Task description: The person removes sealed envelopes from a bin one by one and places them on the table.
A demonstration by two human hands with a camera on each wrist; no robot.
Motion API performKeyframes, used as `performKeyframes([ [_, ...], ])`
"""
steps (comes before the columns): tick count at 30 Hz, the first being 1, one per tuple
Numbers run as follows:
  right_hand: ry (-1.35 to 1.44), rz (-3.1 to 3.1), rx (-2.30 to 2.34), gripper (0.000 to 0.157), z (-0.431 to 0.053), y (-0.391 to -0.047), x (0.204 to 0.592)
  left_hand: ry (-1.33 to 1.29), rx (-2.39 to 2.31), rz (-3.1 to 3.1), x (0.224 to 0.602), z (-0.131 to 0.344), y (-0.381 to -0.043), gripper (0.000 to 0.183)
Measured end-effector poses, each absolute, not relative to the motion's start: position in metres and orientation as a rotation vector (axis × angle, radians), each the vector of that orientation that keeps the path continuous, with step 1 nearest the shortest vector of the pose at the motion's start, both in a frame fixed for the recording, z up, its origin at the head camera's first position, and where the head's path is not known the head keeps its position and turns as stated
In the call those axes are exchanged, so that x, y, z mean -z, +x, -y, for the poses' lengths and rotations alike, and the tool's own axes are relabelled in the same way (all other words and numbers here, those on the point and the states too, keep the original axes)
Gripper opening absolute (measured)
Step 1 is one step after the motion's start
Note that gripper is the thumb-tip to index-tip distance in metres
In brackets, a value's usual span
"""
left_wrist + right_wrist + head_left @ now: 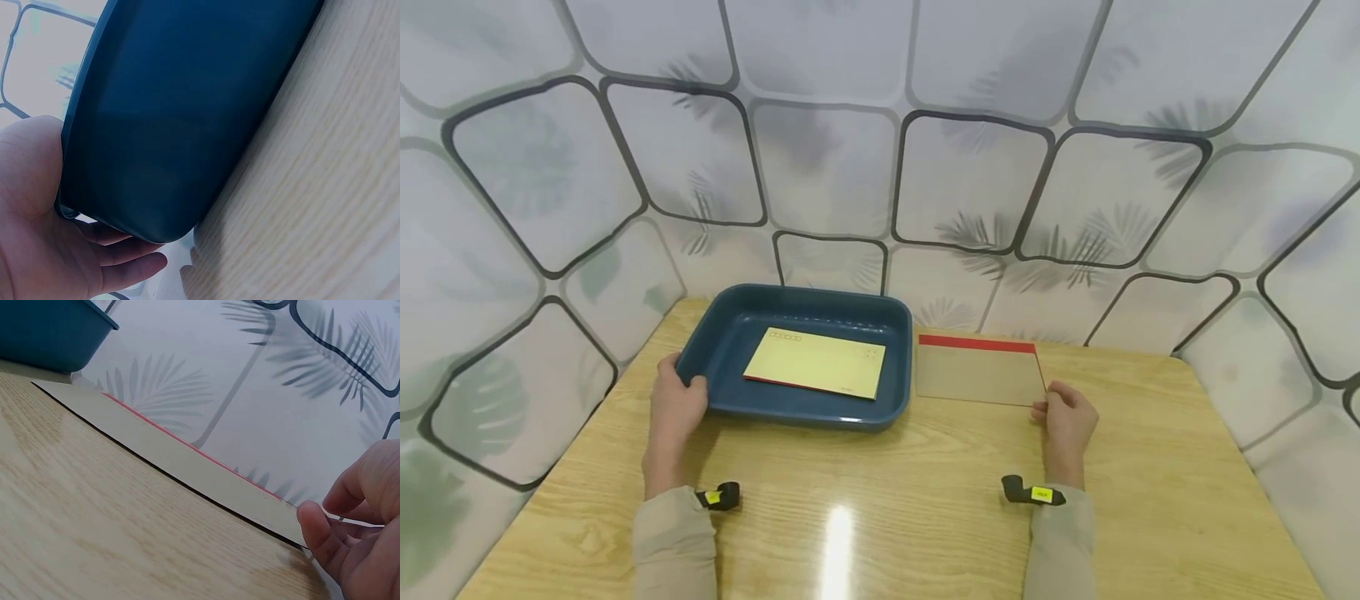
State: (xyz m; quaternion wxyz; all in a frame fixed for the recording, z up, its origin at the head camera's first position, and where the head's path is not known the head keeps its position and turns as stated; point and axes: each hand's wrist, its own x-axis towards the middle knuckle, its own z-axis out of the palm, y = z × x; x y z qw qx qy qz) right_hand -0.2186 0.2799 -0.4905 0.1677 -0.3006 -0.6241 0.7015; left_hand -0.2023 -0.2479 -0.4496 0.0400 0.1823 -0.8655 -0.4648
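Observation:
A dark blue plastic tray [820, 417] stands on the left part of the table. My left hand [675, 404] grips its left rim, thumb on the rim and the other fingers around the outside, as the left wrist view shows. Inside the tray lie pale yellow envelopes [816, 364], the top one with small printed boxes and a red edge beneath. To the tray's right a tan envelope [977, 375] with a red strip along its far edge lies on the table. My right hand [1070, 421] pinches its near right corner between thumb and finger.
The wooden table [925, 517] meets a patterned fabric wall [835, 167] behind the tray and along both sides. The tray's right wall stands close beside the tan envelope's left edge. A bright light reflection lies on the near tabletop.

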Motion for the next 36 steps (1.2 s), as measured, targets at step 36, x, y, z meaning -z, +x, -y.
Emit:
performKeyframes([
  [36,-0.797,2.000,-1.893,0.030,-0.2709,-0.2182,0.4814,0.564,1.414,2.660,0.4498,0.2484,-0.2033,0.066],
])
